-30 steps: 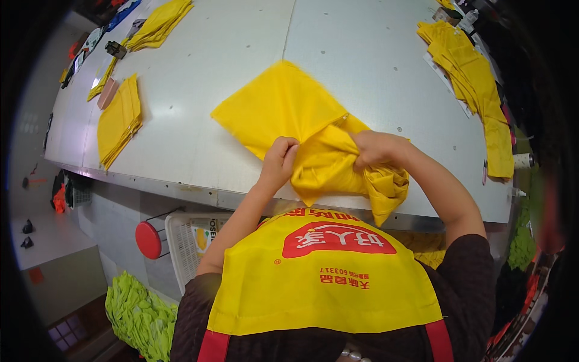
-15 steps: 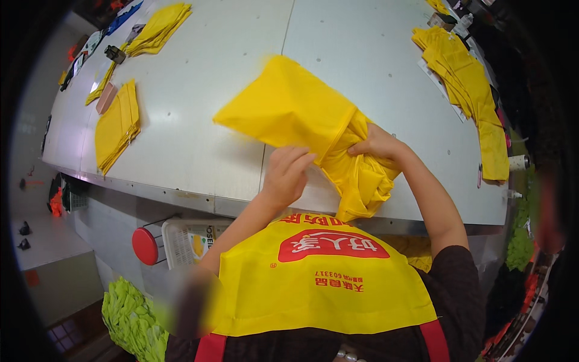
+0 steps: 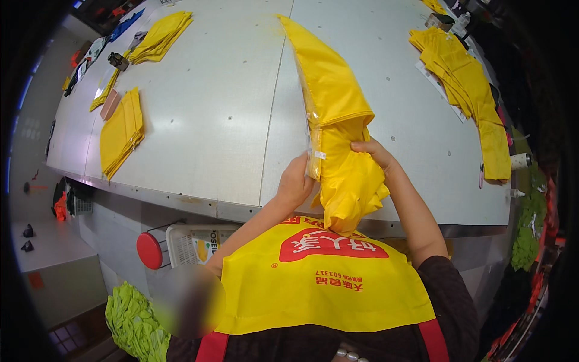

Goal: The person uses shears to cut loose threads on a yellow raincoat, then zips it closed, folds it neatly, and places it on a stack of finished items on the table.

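A glossy yellow fabric piece [image 3: 329,84] lies over the table front, its far part a long pointed shape and its near part gathered into folds. A seam crosses it midway, and a small white label [image 3: 319,155] shows on its left edge. My left hand [image 3: 295,181] is closed on that edge beside the label; its fingertips are partly hidden by the cloth. On the other side, my right hand [image 3: 377,155] grips the bunched part, thumb on top and fingers mostly out of sight behind it. The near end hangs down toward my yellow apron [image 3: 332,308].
Folded yellow stacks lie on the metal table [image 3: 199,151] at left [image 3: 122,133] and far left [image 3: 161,37], near a pink tray [image 3: 110,105]. A long yellow pile [image 3: 455,75] and a thread cone [image 3: 520,161] are at right. Below stand a red stool [image 3: 149,251] and white basket [image 3: 181,244].
The fabric's far part has swung from pointing left to pointing away from me. My left hand has moved slightly right and closed on its edge; the right hand has shifted slightly lower.
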`<action>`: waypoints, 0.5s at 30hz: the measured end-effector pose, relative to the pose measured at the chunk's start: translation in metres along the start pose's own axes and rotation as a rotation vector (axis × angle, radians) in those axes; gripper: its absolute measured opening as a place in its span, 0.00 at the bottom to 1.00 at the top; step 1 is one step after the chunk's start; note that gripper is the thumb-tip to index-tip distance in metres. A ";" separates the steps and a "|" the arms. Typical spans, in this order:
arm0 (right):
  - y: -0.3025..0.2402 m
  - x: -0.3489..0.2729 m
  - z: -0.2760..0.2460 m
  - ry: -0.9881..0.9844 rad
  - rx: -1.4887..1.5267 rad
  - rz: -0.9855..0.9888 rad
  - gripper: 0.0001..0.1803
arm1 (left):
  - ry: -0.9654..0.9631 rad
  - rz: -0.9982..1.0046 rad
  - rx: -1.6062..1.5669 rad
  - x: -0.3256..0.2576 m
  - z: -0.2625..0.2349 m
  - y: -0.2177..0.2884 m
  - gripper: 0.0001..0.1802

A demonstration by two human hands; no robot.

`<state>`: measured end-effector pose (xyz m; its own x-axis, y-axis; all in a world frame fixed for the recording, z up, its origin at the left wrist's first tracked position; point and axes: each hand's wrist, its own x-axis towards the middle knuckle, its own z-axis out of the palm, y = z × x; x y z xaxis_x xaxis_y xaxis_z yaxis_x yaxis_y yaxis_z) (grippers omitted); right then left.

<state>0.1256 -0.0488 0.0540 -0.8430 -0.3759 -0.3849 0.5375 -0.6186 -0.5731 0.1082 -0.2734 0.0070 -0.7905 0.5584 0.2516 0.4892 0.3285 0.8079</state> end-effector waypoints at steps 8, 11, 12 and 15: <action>0.027 0.010 -0.022 0.385 -0.411 -0.443 0.27 | -0.205 -0.151 0.065 -0.020 -0.048 0.047 0.16; 0.042 0.008 -0.018 0.544 -0.595 -0.570 0.20 | -0.157 -0.314 -0.034 -0.023 -0.058 0.039 0.14; 0.040 0.005 -0.012 0.598 -0.610 -0.481 0.19 | -0.155 -0.348 -0.030 -0.025 -0.059 0.039 0.13; 0.036 0.009 -0.009 0.661 -0.582 -0.461 0.20 | -0.187 -0.289 0.090 -0.033 -0.050 0.032 0.12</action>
<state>0.1379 -0.0684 0.0239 -0.8854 0.3853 -0.2599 0.2372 -0.1062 -0.9656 0.1318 -0.3193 0.0516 -0.8240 0.5597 -0.0886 0.2928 0.5543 0.7791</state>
